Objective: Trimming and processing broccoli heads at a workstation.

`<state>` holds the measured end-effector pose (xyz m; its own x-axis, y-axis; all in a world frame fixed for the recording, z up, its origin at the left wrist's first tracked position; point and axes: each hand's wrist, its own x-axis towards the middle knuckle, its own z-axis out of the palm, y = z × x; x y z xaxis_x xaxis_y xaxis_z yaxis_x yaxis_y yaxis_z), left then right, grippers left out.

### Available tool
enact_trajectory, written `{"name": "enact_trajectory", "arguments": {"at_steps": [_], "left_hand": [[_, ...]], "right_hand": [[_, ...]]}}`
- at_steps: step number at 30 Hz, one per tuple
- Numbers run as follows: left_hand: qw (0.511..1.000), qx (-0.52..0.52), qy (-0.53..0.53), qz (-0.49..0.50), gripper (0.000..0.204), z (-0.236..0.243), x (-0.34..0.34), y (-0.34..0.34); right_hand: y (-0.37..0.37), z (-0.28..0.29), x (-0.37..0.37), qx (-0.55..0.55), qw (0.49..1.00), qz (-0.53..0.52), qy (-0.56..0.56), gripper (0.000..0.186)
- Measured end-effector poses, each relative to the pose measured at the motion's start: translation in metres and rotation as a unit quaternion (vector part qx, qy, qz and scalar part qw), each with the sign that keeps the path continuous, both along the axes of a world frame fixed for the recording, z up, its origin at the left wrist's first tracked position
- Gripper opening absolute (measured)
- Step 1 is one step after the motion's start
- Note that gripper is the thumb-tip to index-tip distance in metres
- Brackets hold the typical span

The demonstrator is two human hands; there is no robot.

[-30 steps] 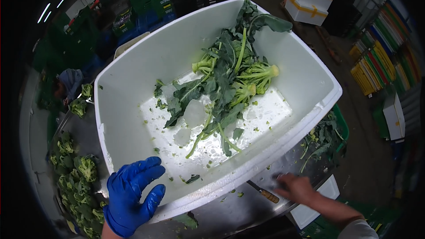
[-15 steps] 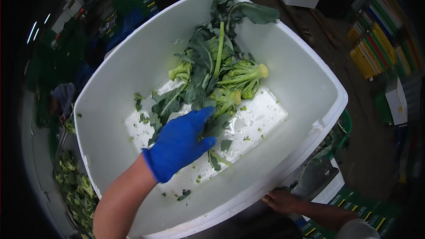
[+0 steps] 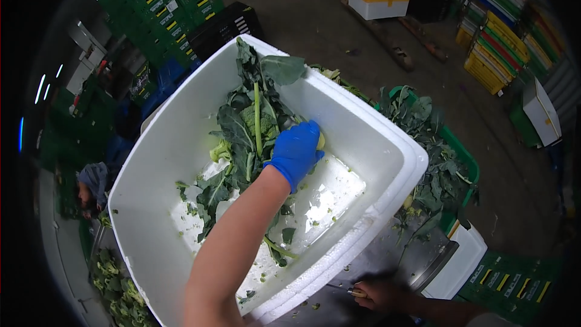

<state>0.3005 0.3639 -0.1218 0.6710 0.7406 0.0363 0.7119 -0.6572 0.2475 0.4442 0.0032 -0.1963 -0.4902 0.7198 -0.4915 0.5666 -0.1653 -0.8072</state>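
Note:
My left hand (image 3: 296,152), in a blue glove, reaches into a white foam box (image 3: 393,136). Its fingers are closed around a broccoli head, whose pale cut stem (image 3: 321,141) shows past the fingertips. Close by lie another broccoli head (image 3: 259,120), large dark leaves (image 3: 233,124) and a long green stalk (image 3: 258,118). Leaf scraps (image 3: 288,235) are scattered on the wet box bottom. Outside the box, low on the right, my bare right hand (image 3: 380,295) is closed on a knife (image 3: 358,292) with a light handle; its thin blade is hard to make out.
A metal table (image 3: 372,257) runs beneath the box. To its right stands a green crate (image 3: 471,163) heaped with leaves. More broccoli (image 3: 118,284) lies at lower left, near another person (image 3: 92,184). Green crates (image 3: 160,9), white boxes (image 3: 378,1) and stacked coloured crates (image 3: 496,48) stand farther off.
My left hand has moved right and farther into the box and closed on a broccoli head. The box now appears lower and farther left, uncovering more of the table and leaf crate.

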Motion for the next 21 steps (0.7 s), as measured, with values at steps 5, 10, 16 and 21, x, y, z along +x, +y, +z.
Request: {"name": "enact_trajectory", "arguments": {"at_steps": [5, 10, 16, 21], "left_hand": [[0.995, 0.083, -0.046, 0.000, 0.037, 0.013, -0.015, -0.013], [0.933, -0.042, -0.333, 0.130, 0.031, 0.062, -0.078, -0.049], [0.783, -0.071, -0.569, 0.240, 0.026, 0.100, -0.156, -0.095], [0.707, -0.007, -0.663, 0.245, 0.030, 0.165, -0.180, -0.187]], "right_hand": [[-0.014, 0.011, 0.012, 0.084, 0.994, -0.074, -0.004, 0.031], [-0.027, 0.028, 0.029, 0.117, 0.983, -0.140, -0.016, 0.029], [-0.023, 0.032, 0.009, 0.055, 0.942, -0.290, 0.157, 0.015], [0.011, 0.120, -0.025, 0.001, 0.878, -0.341, 0.335, 0.019]]}}
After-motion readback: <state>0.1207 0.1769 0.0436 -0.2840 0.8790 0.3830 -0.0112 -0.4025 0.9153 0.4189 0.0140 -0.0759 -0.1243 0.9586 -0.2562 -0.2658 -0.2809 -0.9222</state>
